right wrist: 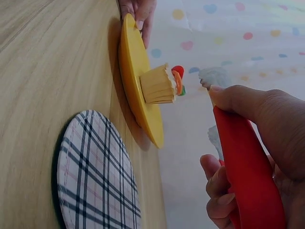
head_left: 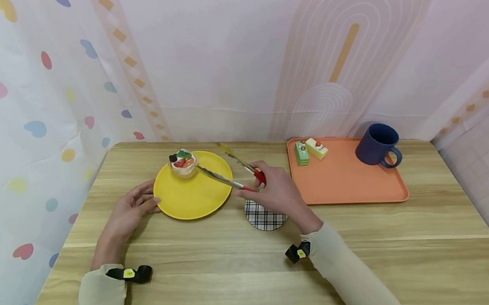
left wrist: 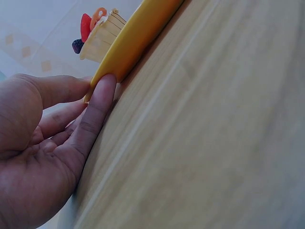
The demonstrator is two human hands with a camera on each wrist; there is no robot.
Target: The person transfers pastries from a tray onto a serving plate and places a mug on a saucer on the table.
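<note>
A round yellow plate (head_left: 193, 202) sits on the left side of the table, and a fruit-topped cupcake (head_left: 184, 167) stands upright near its back edge. My left hand (head_left: 131, 210) pinches the plate's left rim between thumb and fingers. With my right hand (head_left: 277, 192) I grip red-handled metal tongs (head_left: 224, 179), whose arms are spread apart with nothing between them. One tong tip overlaps the cupcake's right side in the head view, while the right wrist view has the red handle (right wrist: 245, 171) and both tips apart from the cupcake (right wrist: 159, 86).
Under my right hand lies a plaid round coaster (head_left: 266, 218), partly hidden. On the right is an orange tray (head_left: 346, 186) holding a green cake piece (head_left: 301, 154), a pale yellow cake piece (head_left: 316, 149) and a blue mug (head_left: 373, 146). A curtain hangs behind the table.
</note>
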